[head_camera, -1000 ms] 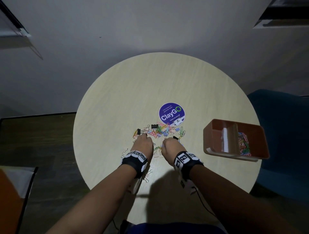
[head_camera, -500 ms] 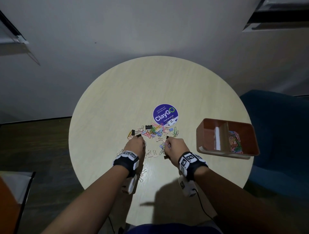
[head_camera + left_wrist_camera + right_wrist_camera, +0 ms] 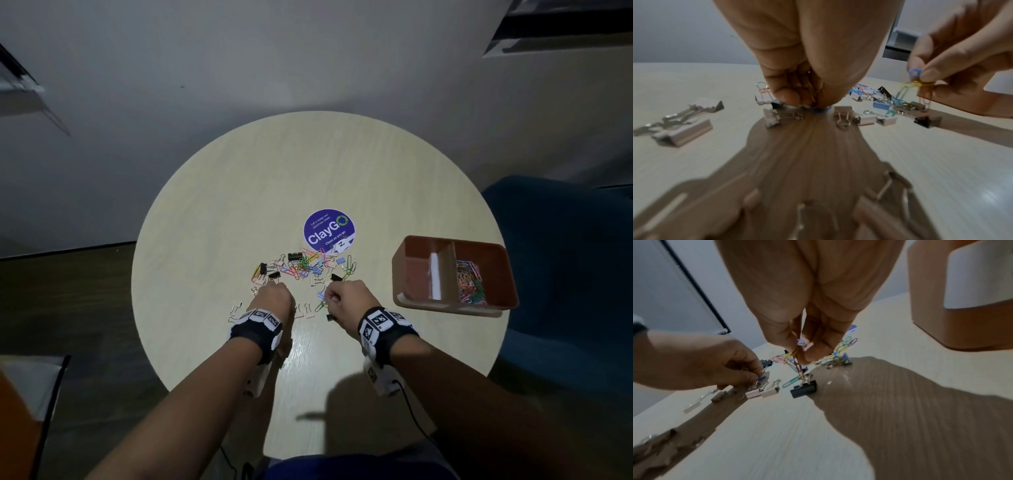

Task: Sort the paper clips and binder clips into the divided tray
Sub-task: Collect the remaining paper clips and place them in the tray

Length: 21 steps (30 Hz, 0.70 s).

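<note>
A pile of coloured paper clips (image 3: 308, 265) and black, white and blue binder clips lies mid-table below a purple sticker. My left hand (image 3: 272, 298) is down on the pile's near left edge, fingertips pinching paper clips (image 3: 810, 91) against the table. My right hand (image 3: 346, 299) is lifted a little, pinching a small bunch of paper clips (image 3: 797, 356) that dangles from the fingertips. The brown divided tray (image 3: 397, 270) stands at the right edge; its right compartment holds coloured paper clips (image 3: 471, 282), its left one shows only a pale reflection.
Silver-white binder clips (image 3: 684, 134) lie scattered near my left wrist, and a black binder clip (image 3: 803, 390) lies under my right hand. A blue chair (image 3: 565, 274) stands beyond the table's right edge. The round table (image 3: 274, 171) ends close behind the tray.
The right hand has risen off the pile with paper clips pinched in it. The left hand stays low on the pile. The camera view has shifted slightly.
</note>
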Motion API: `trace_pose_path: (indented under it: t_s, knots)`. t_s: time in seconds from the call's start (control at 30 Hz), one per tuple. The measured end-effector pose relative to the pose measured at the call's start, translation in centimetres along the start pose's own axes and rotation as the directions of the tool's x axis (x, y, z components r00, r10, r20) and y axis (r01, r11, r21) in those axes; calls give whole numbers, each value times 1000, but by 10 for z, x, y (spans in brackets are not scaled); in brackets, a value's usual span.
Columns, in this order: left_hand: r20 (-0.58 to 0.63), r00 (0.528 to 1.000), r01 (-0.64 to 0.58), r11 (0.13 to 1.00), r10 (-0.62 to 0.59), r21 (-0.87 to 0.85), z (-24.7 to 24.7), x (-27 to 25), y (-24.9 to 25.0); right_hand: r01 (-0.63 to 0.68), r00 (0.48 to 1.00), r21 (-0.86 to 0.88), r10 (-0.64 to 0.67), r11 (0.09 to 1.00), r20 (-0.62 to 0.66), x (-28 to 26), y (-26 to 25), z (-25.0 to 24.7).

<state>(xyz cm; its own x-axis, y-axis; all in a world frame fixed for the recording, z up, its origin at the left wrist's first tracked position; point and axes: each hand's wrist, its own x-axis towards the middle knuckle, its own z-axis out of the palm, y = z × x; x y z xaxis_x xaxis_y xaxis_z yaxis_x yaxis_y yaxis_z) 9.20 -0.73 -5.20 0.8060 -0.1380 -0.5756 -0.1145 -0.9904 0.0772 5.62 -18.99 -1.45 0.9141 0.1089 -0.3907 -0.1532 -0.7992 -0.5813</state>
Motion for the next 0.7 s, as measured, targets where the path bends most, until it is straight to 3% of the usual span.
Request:
trace_pose_path:
  t_s: [0.2, 0.4, 0.7]
  knots:
    - [21, 999, 33, 999, -33, -9, 4, -2, 1, 113, 987, -225, -82, 968, 140, 20, -4, 15]
    - [10, 1000, 20, 999, -20, -31, 6, -1, -3, 121, 989, -307, -87, 944, 122, 21, 2, 21]
    - [7, 1000, -21, 999, 21, -25, 9, -1, -6, 184, 972, -453, -93, 872, 216, 27, -3, 23]
